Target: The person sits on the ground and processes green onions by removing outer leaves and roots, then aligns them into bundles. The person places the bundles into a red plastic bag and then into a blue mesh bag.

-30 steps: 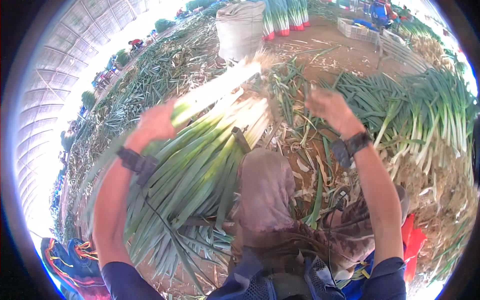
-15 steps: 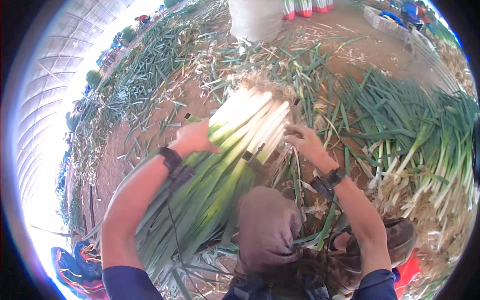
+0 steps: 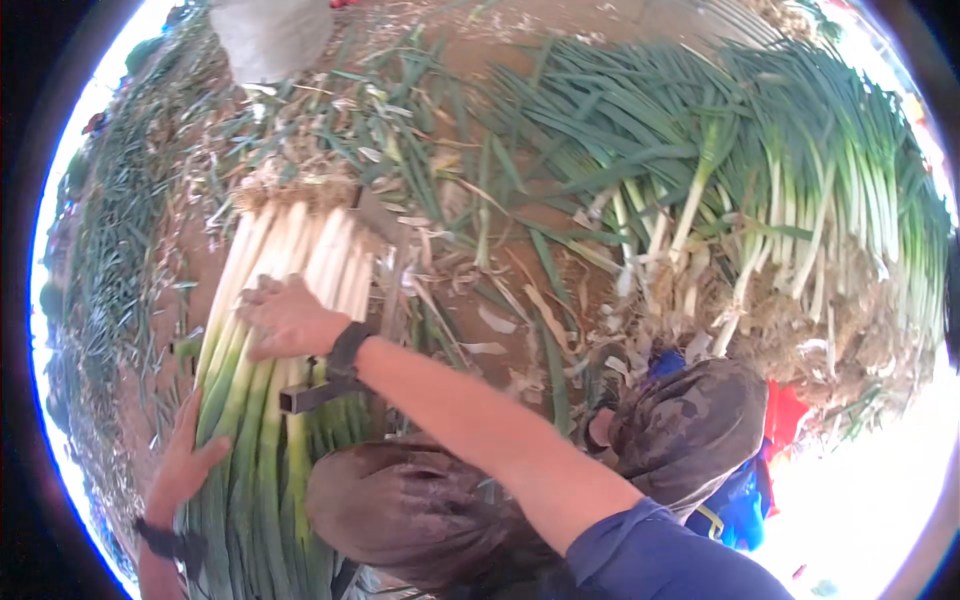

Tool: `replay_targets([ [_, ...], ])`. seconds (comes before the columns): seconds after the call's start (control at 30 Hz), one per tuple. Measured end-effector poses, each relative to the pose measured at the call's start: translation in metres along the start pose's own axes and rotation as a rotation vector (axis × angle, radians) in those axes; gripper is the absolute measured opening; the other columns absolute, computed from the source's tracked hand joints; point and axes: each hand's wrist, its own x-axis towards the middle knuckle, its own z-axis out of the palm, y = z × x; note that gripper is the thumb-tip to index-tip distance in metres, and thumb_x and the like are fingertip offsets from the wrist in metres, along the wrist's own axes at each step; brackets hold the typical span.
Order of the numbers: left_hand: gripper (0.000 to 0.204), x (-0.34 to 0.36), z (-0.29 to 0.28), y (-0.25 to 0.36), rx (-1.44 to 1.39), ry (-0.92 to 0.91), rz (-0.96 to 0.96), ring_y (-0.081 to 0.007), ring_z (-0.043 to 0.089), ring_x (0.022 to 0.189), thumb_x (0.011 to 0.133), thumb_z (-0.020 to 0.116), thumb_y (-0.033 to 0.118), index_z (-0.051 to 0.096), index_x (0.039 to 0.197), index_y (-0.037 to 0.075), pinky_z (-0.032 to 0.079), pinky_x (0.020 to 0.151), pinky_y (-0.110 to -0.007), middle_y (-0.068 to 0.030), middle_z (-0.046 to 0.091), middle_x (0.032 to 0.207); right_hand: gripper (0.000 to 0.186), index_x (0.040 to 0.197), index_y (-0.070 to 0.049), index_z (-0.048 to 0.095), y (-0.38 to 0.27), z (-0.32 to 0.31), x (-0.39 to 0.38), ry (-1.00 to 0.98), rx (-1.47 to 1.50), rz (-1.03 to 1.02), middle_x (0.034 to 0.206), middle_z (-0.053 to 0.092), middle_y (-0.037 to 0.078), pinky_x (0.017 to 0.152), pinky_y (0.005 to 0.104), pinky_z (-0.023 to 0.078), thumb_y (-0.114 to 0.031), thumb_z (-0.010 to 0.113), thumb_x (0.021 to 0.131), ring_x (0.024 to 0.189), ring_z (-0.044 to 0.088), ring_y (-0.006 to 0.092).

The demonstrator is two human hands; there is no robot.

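A thick bundle of long green onions (image 3: 250,440) lies in front of my legs, white stalks and roots pointing away, green leaves running toward me. My right hand (image 3: 290,318) rests across the top of it with fingers spread, where white turns to green. Lower down, my left hand (image 3: 188,465) lies along the bundle's left side, fingers extended and thumb apart. A metal frame holds the bundle from below; one square tube end (image 3: 292,402) juts out beside the stalks, and a flat bar (image 3: 380,220) stands by the roots. Leaves hide most of the frame.
A large heap of untrimmed green onions (image 3: 780,190) lies to the right, roots toward me. A whitish sack (image 3: 270,38) stands beyond the bundle. Cut leaves (image 3: 140,200) litter the soil on the left. My bent knees (image 3: 400,510) are close to the bundle.
The view has swung right. My right hand has moved from the bundle's right edge onto its top. My left hand has slid down from the upper left side toward the leaves.
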Motion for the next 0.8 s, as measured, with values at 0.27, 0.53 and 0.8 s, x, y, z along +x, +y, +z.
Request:
replay_targets([
  [0.27, 0.093, -0.001, 0.040, -0.017, -0.237, 0.176, 0.020, -0.0352, 0.034, 0.149, 0.079, 0.067, 0.032, 0.033, 0.159, -0.001, 0.022, 0.125, -0.043, -0.0224, 0.036, 0.161, 0.040, 0.124, -0.002, 0.066, 0.036, 0.021, -0.093, 0.569, 0.446, 0.150, 0.127, 0.067, 0.020, 0.096, 0.0465, 0.052, -0.014, 0.068, 0.086, 0.113, 0.064, 0.0395],
  [0.53, 0.092, -0.002, 0.041, -0.010, -0.195, 0.217, 0.032, -0.0311, 0.036, 0.149, 0.083, 0.068, 0.036, 0.033, 0.160, 0.000, 0.024, 0.125, -0.043, -0.0190, 0.038, 0.162, 0.076, 0.152, -0.010, 0.045, 0.137, 0.007, -0.383, 0.211, -0.251, 1.342, 0.152, 0.044, 0.023, 0.098, 0.0478, 0.053, -0.045, 0.070, 0.089, 0.131, 0.055, 0.0388],
  [0.8, 0.091, -0.001, 0.035, -0.010, -0.011, 0.228, 0.054, -0.0300, 0.038, 0.149, 0.088, 0.068, 0.043, 0.034, 0.160, 0.000, 0.025, 0.124, -0.042, -0.0192, 0.039, 0.162, 0.109, 0.162, -0.006, 0.029, 0.094, 0.088, -0.430, -0.308, -0.340, 1.223, 0.167, 0.023, 0.027, 0.112, 0.0689, 0.032, -0.058, 0.077, 0.079, 0.145, 0.038, 0.0489],
])
